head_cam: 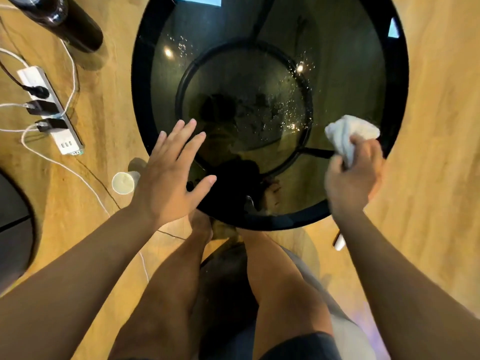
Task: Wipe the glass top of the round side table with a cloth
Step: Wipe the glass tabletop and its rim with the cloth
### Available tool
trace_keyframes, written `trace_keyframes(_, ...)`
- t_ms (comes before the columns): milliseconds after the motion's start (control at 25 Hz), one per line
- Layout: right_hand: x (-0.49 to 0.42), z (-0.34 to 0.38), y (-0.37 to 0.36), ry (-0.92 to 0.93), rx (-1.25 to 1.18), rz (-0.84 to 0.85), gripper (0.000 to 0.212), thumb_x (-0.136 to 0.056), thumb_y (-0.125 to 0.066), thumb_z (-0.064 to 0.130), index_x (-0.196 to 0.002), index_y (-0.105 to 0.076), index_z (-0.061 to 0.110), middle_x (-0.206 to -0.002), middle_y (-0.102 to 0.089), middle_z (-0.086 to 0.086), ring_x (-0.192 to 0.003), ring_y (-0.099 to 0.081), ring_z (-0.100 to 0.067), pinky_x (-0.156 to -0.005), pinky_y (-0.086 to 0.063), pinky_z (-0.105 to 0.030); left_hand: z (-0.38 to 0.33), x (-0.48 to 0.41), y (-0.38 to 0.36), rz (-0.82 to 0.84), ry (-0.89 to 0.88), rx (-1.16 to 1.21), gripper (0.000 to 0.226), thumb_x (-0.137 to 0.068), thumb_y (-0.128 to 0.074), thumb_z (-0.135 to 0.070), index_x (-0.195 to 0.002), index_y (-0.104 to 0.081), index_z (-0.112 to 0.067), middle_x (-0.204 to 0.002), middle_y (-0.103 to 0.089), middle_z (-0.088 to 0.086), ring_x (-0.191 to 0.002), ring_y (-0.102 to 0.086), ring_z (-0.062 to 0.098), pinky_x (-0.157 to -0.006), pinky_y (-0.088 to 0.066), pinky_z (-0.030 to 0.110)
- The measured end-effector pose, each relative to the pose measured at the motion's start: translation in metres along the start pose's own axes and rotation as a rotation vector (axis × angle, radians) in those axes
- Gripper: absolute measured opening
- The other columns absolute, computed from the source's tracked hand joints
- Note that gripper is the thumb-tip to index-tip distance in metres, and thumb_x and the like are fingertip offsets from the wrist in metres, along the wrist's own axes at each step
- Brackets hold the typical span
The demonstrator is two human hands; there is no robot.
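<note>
Filling the middle of the view, the table (397,105) shows its dark glass top (337,81) speckled with droplets around the centre and toward 2 o'clock. The cloth (348,133), white and bunched, sits at the glass's 4 o'clock edge, pinched in the closed fingers of the right hand (353,178). The left hand (168,175) is at 8 o'clock, flat, fingers spread. Farther out at 9 o'clock lie a cup (124,182) and a power strip (49,110) on the wooden floor (441,126).
</note>
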State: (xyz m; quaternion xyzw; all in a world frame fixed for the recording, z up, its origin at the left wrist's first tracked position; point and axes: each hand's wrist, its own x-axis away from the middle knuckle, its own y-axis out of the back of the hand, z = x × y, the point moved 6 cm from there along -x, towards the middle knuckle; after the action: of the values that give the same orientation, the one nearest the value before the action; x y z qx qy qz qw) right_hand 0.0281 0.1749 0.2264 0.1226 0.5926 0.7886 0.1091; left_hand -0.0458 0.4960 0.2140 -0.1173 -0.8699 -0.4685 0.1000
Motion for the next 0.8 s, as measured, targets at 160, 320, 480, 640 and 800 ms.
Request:
trace_keyframes(160, 0.156, 0.099, -0.038, 0.438, -0.103, 0.247, 0.04, -0.078, -0.066, 0.034, -0.115, -0.064, 0.019, -0.126, -0.055, -0.01, -0.11, -0.05, -0.031, -0.089, -0.04, -0.041, 0.0, 0.003, -0.005, -0.213, 0.048, 0.111, 0.053, -0.098, -0.044, -0.029, -0.145, -0.04, -0.005, -0.158, -0.03, 0.016, -0.15, -0.017, 0.029, -0.121, -0.011, 0.053)
trace_keyframes(320, 0.143, 0.1, -0.051, 0.916, -0.02, 0.386, 0.045, -0.07, -0.072, 0.034, -0.112, -0.06, 0.024, -0.124, -0.052, -0.006, -0.103, -0.052, -0.027, -0.08, -0.036, -0.04, -0.008, -0.011, -0.015, -0.328, 0.042, 0.044, 0.051, -0.099, -0.037, -0.026, -0.144, -0.04, -0.003, -0.157, -0.031, 0.02, -0.15, -0.018, 0.034, -0.12, -0.002, 0.059)
trace_keyframes(480, -0.001, 0.001, -0.014, 0.566, 0.067, 0.123, 0.037, -0.071, -0.065, 0.031, -0.107, -0.064, 0.023, -0.117, -0.062, -0.011, -0.102, -0.052, -0.028, -0.079, -0.037, -0.04, -0.005, -0.015, -0.025, -0.385, 0.076, -0.109, 0.057, -0.098, -0.035, -0.037, -0.144, -0.039, -0.004, -0.158, -0.029, 0.019, -0.15, -0.014, 0.036, -0.116, 0.003, 0.065)
trace_keyframes(640, -0.119, -0.088, -0.012, 0.105, -0.071, 0.072, 0.052, -0.079, -0.047, 0.046, -0.13, -0.045, 0.041, -0.132, -0.054, -0.012, -0.118, -0.055, -0.035, -0.097, -0.047, -0.052, -0.004, -0.014, -0.028, -0.463, 0.033, -0.138, 0.063, -0.096, -0.034, -0.044, -0.145, -0.036, -0.004, -0.159, -0.024, 0.02, -0.151, -0.009, 0.036, -0.117, 0.006, 0.063)
trace_keyframes(800, -0.115, -0.079, -0.034, 0.072, -0.122, -0.039, 0.058, -0.078, -0.044, 0.052, -0.135, -0.042, 0.044, -0.124, -0.056, -0.017, -0.098, -0.063, -0.045, -0.085, -0.052, -0.061, -0.003, -0.012, -0.027, -0.562, -0.058, -0.128, 0.067, -0.098, -0.03, -0.051, -0.147, -0.034, -0.006, -0.16, -0.024, 0.019, -0.151, -0.008, 0.037, -0.117, 0.014, 0.051)
